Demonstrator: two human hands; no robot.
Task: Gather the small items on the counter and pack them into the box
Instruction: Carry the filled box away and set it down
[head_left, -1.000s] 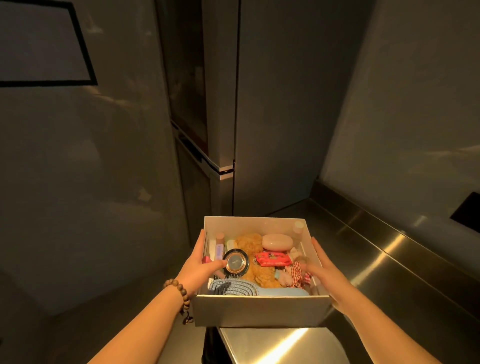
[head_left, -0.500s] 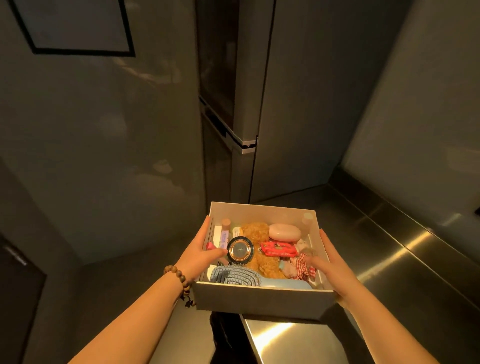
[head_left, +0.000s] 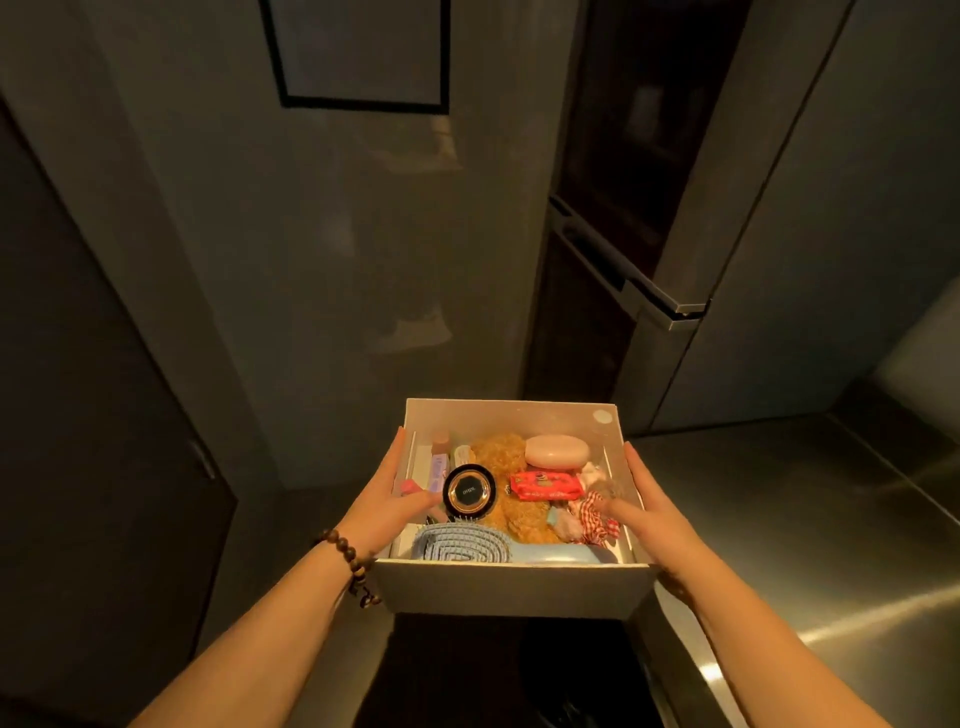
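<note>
A white open box (head_left: 511, 590) is held in the air, off the counter's left end. My left hand (head_left: 382, 506) grips its left wall, thumb inside, and my right hand (head_left: 652, 514) grips its right wall the same way. Inside lie a brown plush toy (head_left: 501, 457), a pink oval soap (head_left: 557, 451), a red packet (head_left: 545, 486), a round black compact (head_left: 469, 491), a pale blue brush (head_left: 462, 543), a red checked cloth (head_left: 597, 522) and small tubes (head_left: 439, 465) by the left wall.
The steel counter (head_left: 810, 545) runs along the right, with its backsplash behind. A tall steel fridge (head_left: 675, 208) stands ahead on the right. A dark door (head_left: 78, 415) is on the left, a grey wall with a framed panel (head_left: 363, 52) ahead.
The box, held in both hands, has swung left away from the counter. The view has turned left, bringing the dark door into sight.
</note>
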